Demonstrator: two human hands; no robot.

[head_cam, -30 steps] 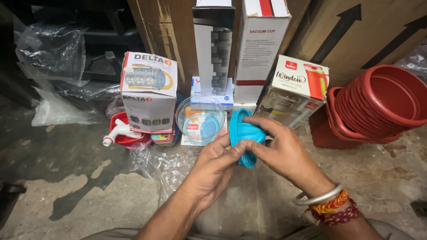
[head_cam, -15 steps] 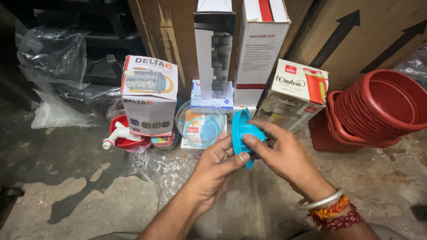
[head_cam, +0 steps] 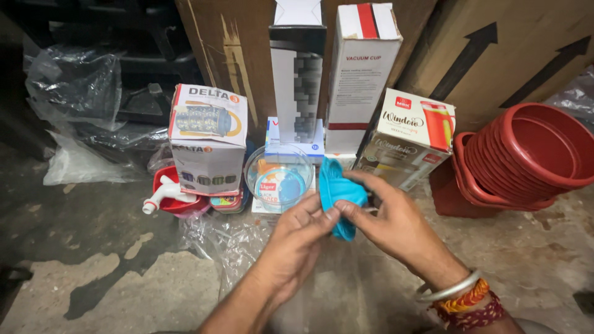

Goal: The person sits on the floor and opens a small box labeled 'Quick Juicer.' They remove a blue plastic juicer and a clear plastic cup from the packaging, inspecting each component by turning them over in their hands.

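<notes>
Left hand (head_cam: 296, 238) and right hand (head_cam: 388, 224) both pinch the blue plastic piece (head_cam: 337, 193), which has tilted a bit since a moment ago, so it's getting turned over. Clear glass bowl (head_cam: 278, 174) sits at its 10 o'clock. Rough concrete floor (head_cam: 111, 260), boxes stacked behind.

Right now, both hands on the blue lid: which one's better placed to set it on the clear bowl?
Left, probably. The left hand grips the blue lid on the side facing the clear bowl, directly below it. The right hand holds the far side and would have to cross over.
</notes>
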